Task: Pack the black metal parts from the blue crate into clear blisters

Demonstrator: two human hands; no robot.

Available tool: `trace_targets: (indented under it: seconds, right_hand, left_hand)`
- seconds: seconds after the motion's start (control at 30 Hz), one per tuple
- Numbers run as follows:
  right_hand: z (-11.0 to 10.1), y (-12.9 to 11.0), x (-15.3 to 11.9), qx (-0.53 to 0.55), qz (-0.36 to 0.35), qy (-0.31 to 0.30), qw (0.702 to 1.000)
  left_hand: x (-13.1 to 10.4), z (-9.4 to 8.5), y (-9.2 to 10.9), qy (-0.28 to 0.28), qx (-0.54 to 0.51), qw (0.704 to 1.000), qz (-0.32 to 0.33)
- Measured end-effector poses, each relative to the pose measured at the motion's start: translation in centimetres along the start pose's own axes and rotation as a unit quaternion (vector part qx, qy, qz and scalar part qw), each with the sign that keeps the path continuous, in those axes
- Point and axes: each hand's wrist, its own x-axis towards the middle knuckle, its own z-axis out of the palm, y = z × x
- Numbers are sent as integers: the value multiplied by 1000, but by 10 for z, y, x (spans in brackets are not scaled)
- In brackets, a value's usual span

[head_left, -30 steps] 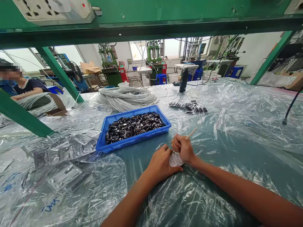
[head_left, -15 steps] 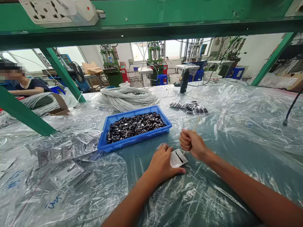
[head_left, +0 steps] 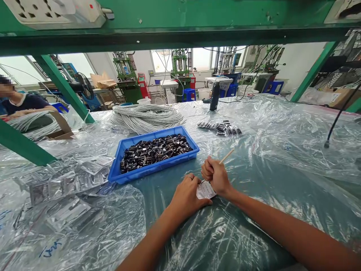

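My left hand (head_left: 185,195) rests on the plastic-covered table, thumb and fingers closed around the edges of a small white printed packet (head_left: 205,191). In a fist, my right hand (head_left: 217,176) grips a thin pale stick (head_left: 228,155), whose upper end slants up and to the right. This fist is over the packet's right side; the stick's lower end is hidden, so whether it touches the packet I cannot tell. A blue tray (head_left: 152,174) full of small black parts stands just beyond my left hand.
Flat clear packets (head_left: 70,180) lie at left. Behind the tray is a coil of grey cable (head_left: 146,117). Rows of small black pieces (head_left: 229,128) and a black upright device (head_left: 214,96) stand farther back. A green beam (head_left: 180,19) crosses overhead. Another person (head_left: 22,103) sits far left.
My right hand has come down and left, over the packet, with the stick now tilted more to the right. The left hand keeps its hold. The whole view has shifted slightly.
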Motion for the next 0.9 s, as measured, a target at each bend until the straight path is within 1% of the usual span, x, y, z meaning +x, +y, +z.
trace_targets:
  seconds: [0.13, 0.23, 0.33, 0.4, 0.5, 0.57, 0.63, 0.73, 0.8, 0.9]
  right_hand:
    - [3, 8, 2, -46, -6, 13, 999]
    - [4, 14, 2, -67, 6, 7, 998]
    - [4, 10, -4, -60, 49, 2, 997]
    - [4, 4, -11, -75, 99, -26, 992]
    - [1, -7, -18, -95, 175, -87, 976]
    - [-3, -14, -16, -75, 188, -91, 975]
    - [-8, -19, -11, -42, 167, -73, 982]
    - [-14, -24, -4, -7, 92, -39, 995]
    - [-14, -24, -2, 7, 52, -19, 998]
    - [-10, -16, -3, 24, 33, -16, 999]
  left_hand:
    - [0, -1, -1, 6, -9, 1000, 8]
    - [0, 0, -2, 13, -6, 1000, 15]
    - [-1, 2, -1, 20, 4, 1000, 5]
    - [-2, 3, 0, 24, 7, 1000, 1]
    - [-3, 4, 2, 19, 7, 1000, 3]
    - [-3, 2, 1, 7, 5, 1000, 1]
    - [-3, -1, -3, -9, -13, 1000, 10]
    - [-3, -8, -12, -20, -54, 998, 24]
    - [-3, -10, -15, -22, -62, 998, 17]
    - [-1, -6, -13, -12, -59, 998, 14]
